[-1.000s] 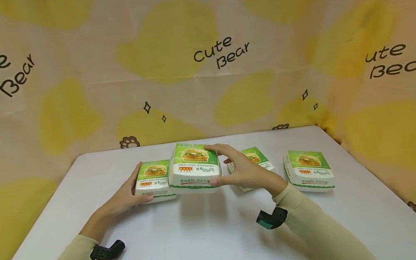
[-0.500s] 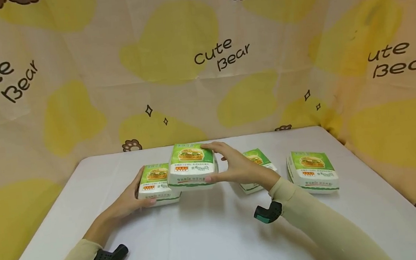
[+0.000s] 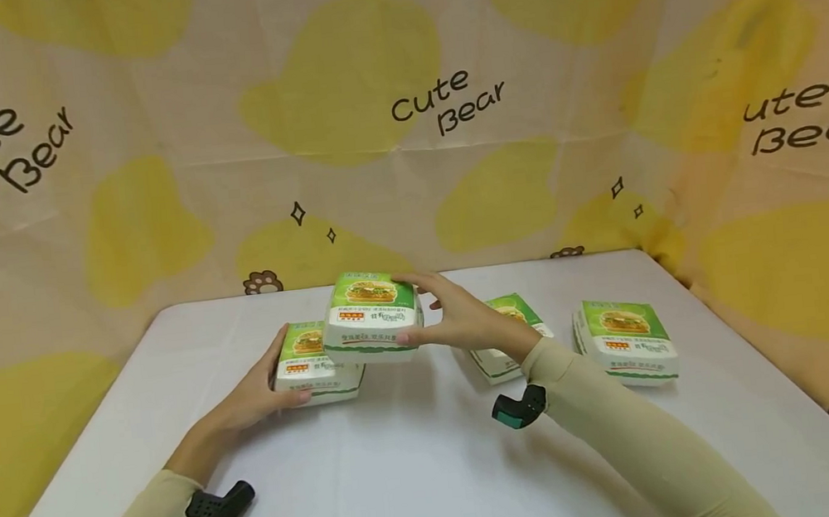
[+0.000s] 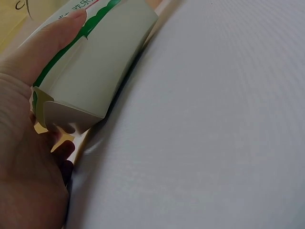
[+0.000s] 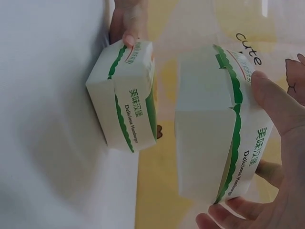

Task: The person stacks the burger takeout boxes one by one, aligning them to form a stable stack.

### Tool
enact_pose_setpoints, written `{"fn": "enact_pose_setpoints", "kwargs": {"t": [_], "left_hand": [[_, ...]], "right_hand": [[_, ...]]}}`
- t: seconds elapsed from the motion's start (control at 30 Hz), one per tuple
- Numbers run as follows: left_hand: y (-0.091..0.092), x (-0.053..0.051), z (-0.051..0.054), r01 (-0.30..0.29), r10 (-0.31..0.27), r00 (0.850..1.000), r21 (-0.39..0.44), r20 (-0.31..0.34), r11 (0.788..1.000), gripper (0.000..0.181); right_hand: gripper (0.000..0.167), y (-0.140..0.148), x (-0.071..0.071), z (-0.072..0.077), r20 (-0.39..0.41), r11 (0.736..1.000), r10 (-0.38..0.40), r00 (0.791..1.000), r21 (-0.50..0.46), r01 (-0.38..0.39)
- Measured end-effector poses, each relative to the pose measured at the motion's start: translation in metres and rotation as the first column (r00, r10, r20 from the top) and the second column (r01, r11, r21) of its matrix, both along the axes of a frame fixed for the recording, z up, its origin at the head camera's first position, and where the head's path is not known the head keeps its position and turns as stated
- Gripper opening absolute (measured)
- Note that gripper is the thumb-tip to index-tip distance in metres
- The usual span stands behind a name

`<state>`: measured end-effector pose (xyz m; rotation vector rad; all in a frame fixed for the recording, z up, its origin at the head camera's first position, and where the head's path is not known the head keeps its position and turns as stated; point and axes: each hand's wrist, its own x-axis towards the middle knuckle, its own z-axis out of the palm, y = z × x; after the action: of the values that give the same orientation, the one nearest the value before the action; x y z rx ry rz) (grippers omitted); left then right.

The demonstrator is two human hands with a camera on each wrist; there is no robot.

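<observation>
My right hand [image 3: 458, 317] grips a green-and-white hamburger box [image 3: 371, 317] between thumb and fingers, up off the table. In the right wrist view that raised box [image 5: 209, 129] is apart from a second hamburger box [image 5: 126, 100] standing on the table. My left hand [image 3: 258, 390] holds this second box [image 3: 322, 384] by its left side, thumb on the front and fingers around the back. In the left wrist view its side flap [image 4: 71, 114] stands a little loose. From the head, the raised box hides part of the lower one.
Two more hamburger boxes stand on the white table [image 3: 405, 476]: one box [image 3: 495, 363] turned at an angle, partly behind my right hand, and another box [image 3: 625, 342] farther right. A yellow patterned cloth [image 3: 338, 91] hangs behind the table.
My right hand has carried its box slightly left and, over the last half second, upward, above the left box. My left hand keeps its hold on the other box.
</observation>
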<state>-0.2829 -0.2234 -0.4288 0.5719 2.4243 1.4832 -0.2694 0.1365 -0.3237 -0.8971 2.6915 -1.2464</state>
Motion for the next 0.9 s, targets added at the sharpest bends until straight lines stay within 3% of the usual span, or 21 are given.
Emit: {"fn": "enact_pose_setpoints", "kwargs": {"t": [0.27, 0.7, 0.9], "left_hand": [[0.002, -0.005, 0.003, 0.004, -0.004, 1.0, -0.001, -0.008, 1.0, 0.122], [0.002, -0.005, -0.004, 0.051, -0.048, 0.997, 0.051, -0.058, 0.997, 0.116], [-0.001, -0.006, -0.006, 0.076, -0.069, 0.995, 0.086, -0.073, 0.993, 0.101]], "right_hand": [[0.082, -0.01, -0.005, 0.004, 0.008, 1.0, -0.005, 1.0, -0.015, 0.005], [0.082, -0.04, -0.015, 0.001, 0.021, 0.999, 0.049, 0.999, -0.02, -0.049], [0.084, -0.057, -0.019, -0.003, 0.034, 0.997, 0.075, 0.997, -0.019, -0.074]]}}
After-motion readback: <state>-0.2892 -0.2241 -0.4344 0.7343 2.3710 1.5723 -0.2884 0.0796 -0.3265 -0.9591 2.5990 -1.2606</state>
